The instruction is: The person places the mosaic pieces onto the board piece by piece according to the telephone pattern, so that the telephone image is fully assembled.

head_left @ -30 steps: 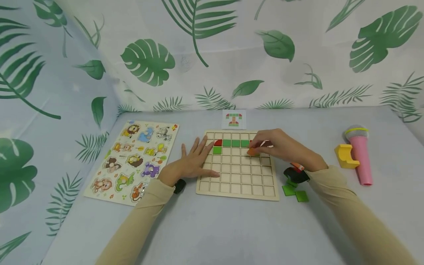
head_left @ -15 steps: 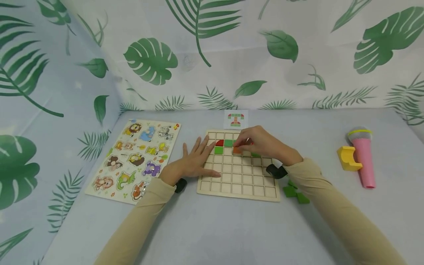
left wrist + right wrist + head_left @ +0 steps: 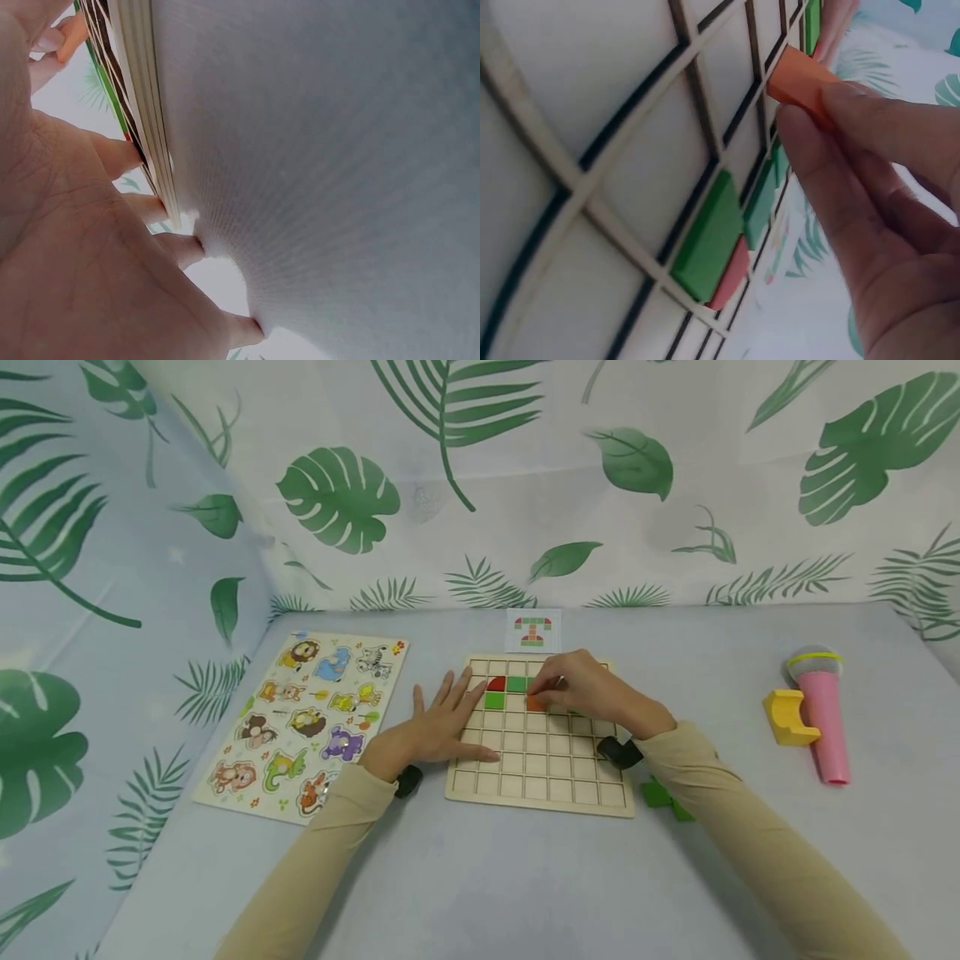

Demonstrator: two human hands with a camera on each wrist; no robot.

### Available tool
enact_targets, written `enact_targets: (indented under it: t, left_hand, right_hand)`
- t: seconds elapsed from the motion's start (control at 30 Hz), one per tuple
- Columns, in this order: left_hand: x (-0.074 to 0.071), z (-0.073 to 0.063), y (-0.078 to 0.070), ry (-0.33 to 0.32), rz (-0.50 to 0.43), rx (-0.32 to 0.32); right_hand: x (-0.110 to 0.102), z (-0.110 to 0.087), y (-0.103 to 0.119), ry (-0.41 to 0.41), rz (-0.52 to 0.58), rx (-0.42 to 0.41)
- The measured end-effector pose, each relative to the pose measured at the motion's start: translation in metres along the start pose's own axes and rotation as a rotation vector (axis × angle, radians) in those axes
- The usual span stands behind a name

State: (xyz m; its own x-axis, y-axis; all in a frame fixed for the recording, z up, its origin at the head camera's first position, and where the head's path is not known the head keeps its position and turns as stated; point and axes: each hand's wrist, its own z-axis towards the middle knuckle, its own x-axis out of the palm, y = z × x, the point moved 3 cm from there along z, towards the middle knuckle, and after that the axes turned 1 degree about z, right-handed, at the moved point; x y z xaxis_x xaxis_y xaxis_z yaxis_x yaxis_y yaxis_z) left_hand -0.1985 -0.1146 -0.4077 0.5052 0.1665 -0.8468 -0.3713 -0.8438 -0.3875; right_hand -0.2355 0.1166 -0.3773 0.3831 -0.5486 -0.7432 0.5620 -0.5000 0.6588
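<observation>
My right hand (image 3: 592, 691) pinches an orange square tile (image 3: 536, 703) between thumb and fingers at the wooden grid board (image 3: 536, 764). In the right wrist view the orange tile (image 3: 801, 84) is tilted, one edge against a cell of the grid. My left hand (image 3: 431, 732) lies with fingers spread at the board's left edge, the thumb over the grid. A red rounded tile (image 3: 497, 683), a green tile (image 3: 517, 684) beside it and another green tile (image 3: 494, 700) below sit in cells. The right hand hides more tiles; the right wrist view shows green (image 3: 711, 236) and red (image 3: 731, 274) ones.
Behind the board lies a card (image 3: 533, 631) printed with a coloured T-shaped pattern. Loose green tiles (image 3: 657, 793) lie right of the board, partly under the right sleeve. An animal puzzle board (image 3: 300, 727) is at left; a pink toy microphone (image 3: 823, 727) and yellow block (image 3: 787, 718) at right.
My right hand has moved left across the board with the orange tile, then lowered it to a cell beneath the green row. The left hand has stayed in place.
</observation>
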Motion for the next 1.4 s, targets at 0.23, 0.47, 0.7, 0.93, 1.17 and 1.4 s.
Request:
enact_targets:
  t: [0.23, 0.47, 0.7, 0.93, 1.17, 1.4]
  left_hand:
    - [0.002, -0.001, 0.002, -0.01, 0.009, -0.002]
    - [0.001, -0.001, 0.001, -0.008, 0.01, -0.001]
    - [-0.001, -0.001, 0.0, -0.01, 0.021, -0.004]
    - [-0.001, 0.0, 0.0, -0.005, 0.019, -0.007]
    - [-0.001, 0.0, -0.001, -0.012, 0.017, 0.008]
    - [0.0, -0.001, -0.001, -0.018, 0.009, 0.002]
  right_hand:
    - [0.004, 0.005, 0.009, 0.003, -0.122, -0.069]
    - [0.009, 0.004, 0.012, 0.01, -0.175, -0.014]
    - [0.01, 0.003, 0.014, -0.004, -0.205, 0.009]
    - [0.012, 0.001, 0.015, -0.021, -0.21, 0.022]
    - [0.009, -0.013, 0.012, -0.043, -0.156, -0.025]
    - [-0.011, -0.038, 0.006, -0.003, -0.073, -0.031]
